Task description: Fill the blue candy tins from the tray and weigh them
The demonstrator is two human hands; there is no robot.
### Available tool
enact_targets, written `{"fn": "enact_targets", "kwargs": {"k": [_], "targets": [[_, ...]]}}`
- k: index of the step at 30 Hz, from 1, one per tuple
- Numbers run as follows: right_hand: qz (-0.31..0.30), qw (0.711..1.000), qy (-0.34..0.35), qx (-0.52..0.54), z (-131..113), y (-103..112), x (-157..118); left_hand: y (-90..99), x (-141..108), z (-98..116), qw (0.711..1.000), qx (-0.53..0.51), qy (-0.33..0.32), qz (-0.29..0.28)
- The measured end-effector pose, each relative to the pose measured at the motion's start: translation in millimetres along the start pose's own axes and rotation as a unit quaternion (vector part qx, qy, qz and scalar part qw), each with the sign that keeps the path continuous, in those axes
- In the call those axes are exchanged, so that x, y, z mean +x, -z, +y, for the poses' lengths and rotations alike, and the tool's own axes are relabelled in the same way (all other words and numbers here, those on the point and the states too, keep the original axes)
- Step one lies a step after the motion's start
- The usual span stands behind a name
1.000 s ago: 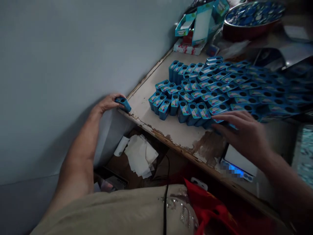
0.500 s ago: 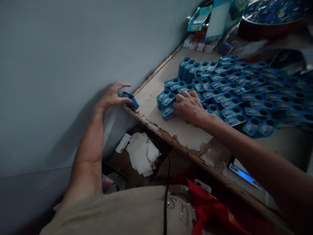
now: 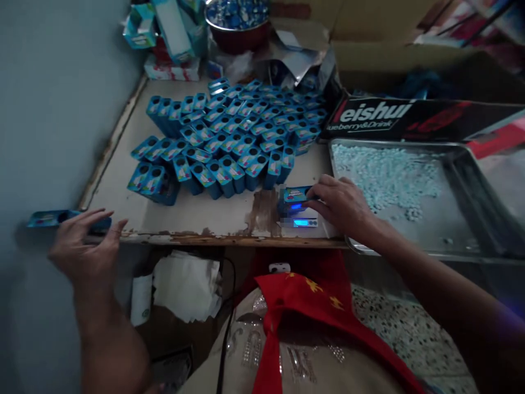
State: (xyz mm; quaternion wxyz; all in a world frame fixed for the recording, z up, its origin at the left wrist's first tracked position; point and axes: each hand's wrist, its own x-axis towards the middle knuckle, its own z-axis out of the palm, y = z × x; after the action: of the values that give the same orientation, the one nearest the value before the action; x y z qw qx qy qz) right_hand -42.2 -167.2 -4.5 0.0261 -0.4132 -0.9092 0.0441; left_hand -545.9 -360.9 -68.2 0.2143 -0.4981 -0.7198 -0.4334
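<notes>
At the table's left corner, my left hand (image 3: 88, 235) has its fingers spread beside a blue tin (image 3: 47, 218) lying near the wall; whether they touch is unclear. My right hand (image 3: 342, 205) pinches another blue tin (image 3: 296, 195) by its right end, over a small scale (image 3: 312, 222) with a lit blue display. Many upright blue tins (image 3: 232, 125) with dark round holes in their tops stand packed together on the table (image 3: 197, 216). Two tins (image 3: 148, 176) stand at their front left.
A metal tray (image 3: 435, 235) with small pale pieces lies at the right, before a printed carton (image 3: 377, 115). A bowl (image 3: 241, 41) of blue wrapped items is at the back. White papers (image 3: 188, 284) lie below the table edge.
The view has turned right, showing the tray and carton. My right hand has moved from the tin group to the scale with a tin. My left hand remains at the left corner.
</notes>
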Motion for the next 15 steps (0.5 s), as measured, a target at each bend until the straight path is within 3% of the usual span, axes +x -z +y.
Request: {"fn": "enact_targets", "kwargs": {"k": [5, 8, 12, 15], "targets": [[0.009, 0.999, -0.043, 0.006, 18, -16, -8, -27.6, -5, 46, 1.000, -0.016, 0.010, -0.003], [0.059, 0.994, -0.061, 0.075, 34, -18, -18, -37.4, -19, 73, 0.999, -0.026, 0.035, 0.002], [0.128, 0.975, -0.119, 0.139, 85, -24, -44, -49.4, -53, 110, 0.992, -0.059, 0.106, 0.033], [0.113, 0.975, -0.147, 0.120, 134, -41, -63, -61.8, -75, 129, 0.990, -0.069, 0.118, -0.019]]}}
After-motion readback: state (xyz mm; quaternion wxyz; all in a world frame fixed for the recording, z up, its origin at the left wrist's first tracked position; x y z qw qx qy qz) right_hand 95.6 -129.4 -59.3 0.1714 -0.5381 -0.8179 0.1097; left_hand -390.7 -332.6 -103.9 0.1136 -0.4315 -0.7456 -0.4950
